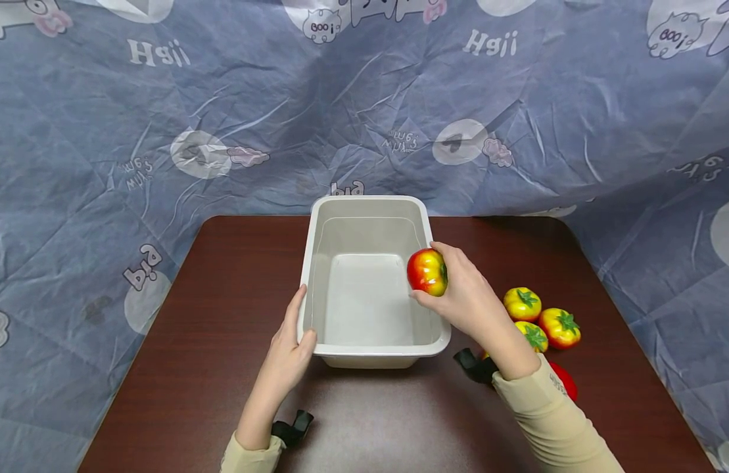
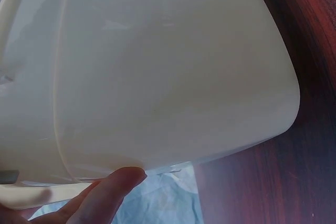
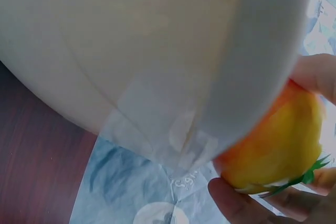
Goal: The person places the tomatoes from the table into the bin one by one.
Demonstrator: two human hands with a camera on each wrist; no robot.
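Observation:
A light grey plastic bin (image 1: 370,351) stands on the dark wooden table. My left hand (image 1: 287,355) grips its left rim near the front corner; in the left wrist view, fingers (image 2: 113,192) lie along its outer wall. Over the bin's right rim, my right hand (image 1: 467,292) holds a red-and-yellow tomato (image 1: 426,271) between thumb and fingers. The right wrist view shows the tomato (image 3: 278,145) partly behind the bin's rim, its green leafy top toward the palm.
Right of the bin, several similar yellow-and-red tomatoes (image 1: 522,303) sit in a cluster. A red round thing (image 1: 564,381) is partly hidden by the right sleeve. Behind the table (image 1: 234,289) hangs a blue printed cloth (image 1: 340,98).

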